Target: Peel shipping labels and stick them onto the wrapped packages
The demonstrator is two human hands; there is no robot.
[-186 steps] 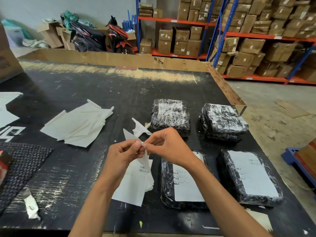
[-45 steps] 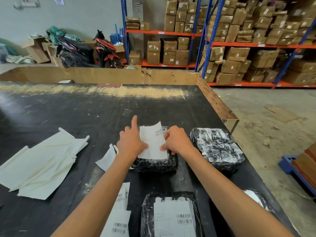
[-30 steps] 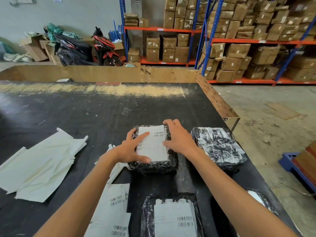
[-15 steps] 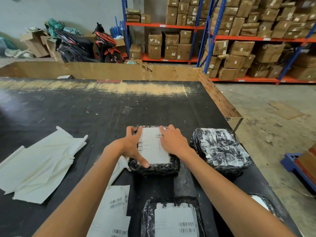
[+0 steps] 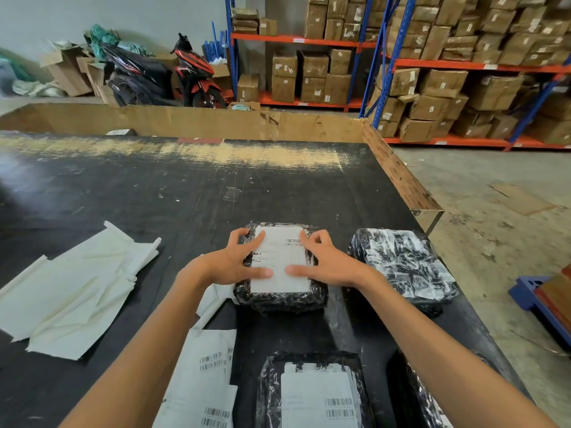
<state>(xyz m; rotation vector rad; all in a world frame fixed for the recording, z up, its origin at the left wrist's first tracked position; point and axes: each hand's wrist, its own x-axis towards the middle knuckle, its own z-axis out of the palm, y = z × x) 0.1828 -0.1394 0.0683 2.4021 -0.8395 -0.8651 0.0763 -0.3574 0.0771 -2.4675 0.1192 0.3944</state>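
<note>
A black wrapped package [image 5: 279, 299] lies in the middle of the black table [image 5: 154, 186] with a white shipping label [image 5: 279, 261] flat on its top. My left hand [image 5: 234, 262] rests on the label's left edge, thumb stretched across the paper, fingers spread over the package's far left corner. My right hand [image 5: 324, 262] mirrors it on the right edge, thumb pointing inward. To the right sits a second wrapped package [image 5: 401, 267] with no label. A labelled package [image 5: 312, 393] lies near the front edge. Unpeeled label sheets [image 5: 204, 378] lie at front left.
A pile of peeled backing papers [image 5: 77, 291] covers the table's left side. Another wrapped package [image 5: 423, 396] shows partly under my right forearm. A cardboard wall [image 5: 185, 122] borders the far edge. Shelves of cardboard boxes [image 5: 432, 72] and scooters [image 5: 191, 75] stand beyond.
The label was peeled, carried to the far package and laid on it. Over the last second both hands slid over it, and their thumbs now meet near its lower middle.
</note>
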